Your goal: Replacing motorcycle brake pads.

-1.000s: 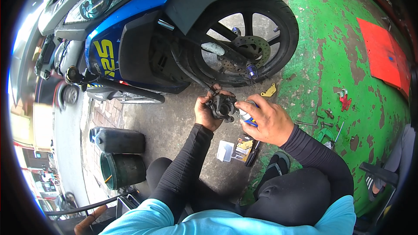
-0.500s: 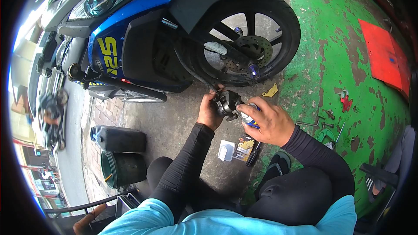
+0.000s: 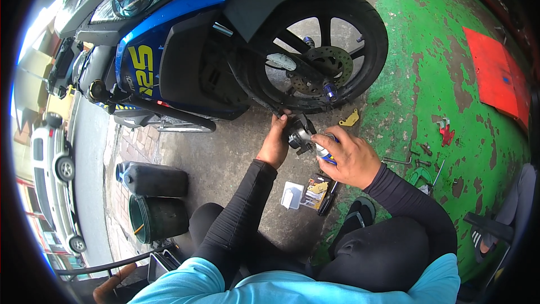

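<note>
My left hand (image 3: 273, 147) is closed around a dark brake caliper (image 3: 299, 137) that hangs from a black hose beneath the motorcycle's front wheel (image 3: 378, 50). In my right hand (image 3: 355, 160) is a spray can (image 3: 324, 151), gripped with the index finger over its top and its nozzle end close against the caliper. The fingers partly hide the can. Above both hands, the brake disc (image 3: 344, 63) shows inside the wheel. A yellowish brake pad or backing plate (image 3: 350, 118) lies on the ground just beyond my right hand.
Below my hands lie a small clear box (image 3: 291, 196) and a parts package (image 3: 316, 190). Hand tools, including a hex key (image 3: 399, 160), are spread on the green floor (image 3: 439, 95). A black jerrycan (image 3: 154, 180) and a bucket (image 3: 163, 219) stand left. Another person's foot (image 3: 481, 242) is at right.
The caliper has turned in my left hand and shows a different side. My right hand keeps the can beside it. On the road at left, a motorbike has gone and a white vehicle shows.
</note>
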Available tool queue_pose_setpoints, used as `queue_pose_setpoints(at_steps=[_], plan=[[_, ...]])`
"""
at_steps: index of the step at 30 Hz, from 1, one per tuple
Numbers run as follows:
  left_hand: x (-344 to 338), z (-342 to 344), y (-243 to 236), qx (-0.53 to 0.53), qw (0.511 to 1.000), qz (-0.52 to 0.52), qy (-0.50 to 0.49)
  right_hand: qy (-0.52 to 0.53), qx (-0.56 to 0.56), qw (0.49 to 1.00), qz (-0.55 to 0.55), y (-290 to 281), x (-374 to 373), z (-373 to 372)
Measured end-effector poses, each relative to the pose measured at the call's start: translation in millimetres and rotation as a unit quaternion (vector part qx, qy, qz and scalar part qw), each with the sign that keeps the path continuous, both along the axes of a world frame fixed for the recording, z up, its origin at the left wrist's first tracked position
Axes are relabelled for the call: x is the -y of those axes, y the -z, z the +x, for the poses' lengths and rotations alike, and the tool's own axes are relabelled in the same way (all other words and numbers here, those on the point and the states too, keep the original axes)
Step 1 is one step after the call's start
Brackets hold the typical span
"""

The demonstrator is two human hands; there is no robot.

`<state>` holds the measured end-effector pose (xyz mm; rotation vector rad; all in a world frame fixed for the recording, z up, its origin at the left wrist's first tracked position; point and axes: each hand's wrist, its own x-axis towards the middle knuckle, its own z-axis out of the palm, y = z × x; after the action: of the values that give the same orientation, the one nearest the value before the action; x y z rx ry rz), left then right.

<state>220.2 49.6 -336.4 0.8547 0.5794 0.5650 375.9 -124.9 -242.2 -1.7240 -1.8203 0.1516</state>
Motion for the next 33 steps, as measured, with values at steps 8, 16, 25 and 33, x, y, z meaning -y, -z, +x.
queue_pose_setpoints(at_steps=[8,16,25,33], plan=[[2,1,-4,-0.021,0.999,0.042,0.002,0.010,-0.016,1.000,-0.006,-1,0,0],[2,1,-3,-0.030,0.995,0.093,0.021,0.031,-0.017,0.999,0.022,-3,-3,-1],[4,2,-6,-0.003,0.999,0.039,0.004,0.016,-0.023,1.000,0.007,0,0,0],[1,1,-18,-0.009,1.000,-0.025,-0.006,0.010,-0.028,0.999,0.033,1,1,0]])
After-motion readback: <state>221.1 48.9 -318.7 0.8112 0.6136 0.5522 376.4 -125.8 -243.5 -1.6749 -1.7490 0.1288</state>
